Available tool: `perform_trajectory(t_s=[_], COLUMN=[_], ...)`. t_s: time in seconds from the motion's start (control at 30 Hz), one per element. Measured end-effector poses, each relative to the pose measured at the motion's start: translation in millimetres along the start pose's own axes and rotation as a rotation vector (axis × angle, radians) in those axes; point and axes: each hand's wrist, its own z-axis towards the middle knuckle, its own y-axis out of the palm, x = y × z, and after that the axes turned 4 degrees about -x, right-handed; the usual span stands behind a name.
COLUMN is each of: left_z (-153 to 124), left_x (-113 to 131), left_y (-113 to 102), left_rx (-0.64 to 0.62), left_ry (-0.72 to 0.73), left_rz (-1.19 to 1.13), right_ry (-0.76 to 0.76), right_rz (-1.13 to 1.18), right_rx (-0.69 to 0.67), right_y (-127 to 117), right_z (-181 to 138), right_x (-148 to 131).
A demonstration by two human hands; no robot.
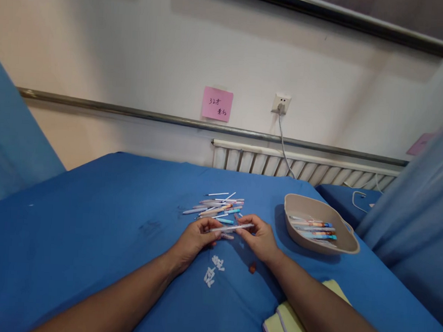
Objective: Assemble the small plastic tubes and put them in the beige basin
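Observation:
A thin white pen tube [231, 228] is held level between both hands over the blue sheet. My left hand [195, 239] pinches its left end, and my right hand [260, 237] pinches its right end. Just beyond the hands lies a loose pile of pens and pen parts [219, 207], white, blue, pink and orange. To the right stands a beige oval tray [345, 242] with several finished pens lying in it. A small dark red bit [252, 268] lies on the sheet under my right wrist.
The blue-covered table [91, 238] runs to the wall with white printed characters [213, 272] near me. A yellow-green notebook [283, 320] sits at the near right edge. Behind are a radiator [303, 168], a socket with cable [281, 103], a pink note [217, 104], blue curtains both sides.

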Motion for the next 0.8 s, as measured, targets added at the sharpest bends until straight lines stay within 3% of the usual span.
perform_trajectory(t_s=[0.4,0.6,0.8], left_z=[8.5,5.3,4.0], left_x=[-8.8,-5.8,-4.0], left_y=[-8.1,-4.6,-5.7], left_rx=[-0.031,0.03,0.084], left_ry=[-0.032,-0.007,0.011], left_rz=[-0.08,-0.048,-0.018], right_ry=[0.007,0.031,-0.052], right_rz=[0.055,0.072,-0.113], right_rx=[0.033,0.012,0.001], right_y=[-0.1,-0.8,-2.4], right_z=[3.7,4.5,6.6], right_x=[-0.4,3.6,7.5])
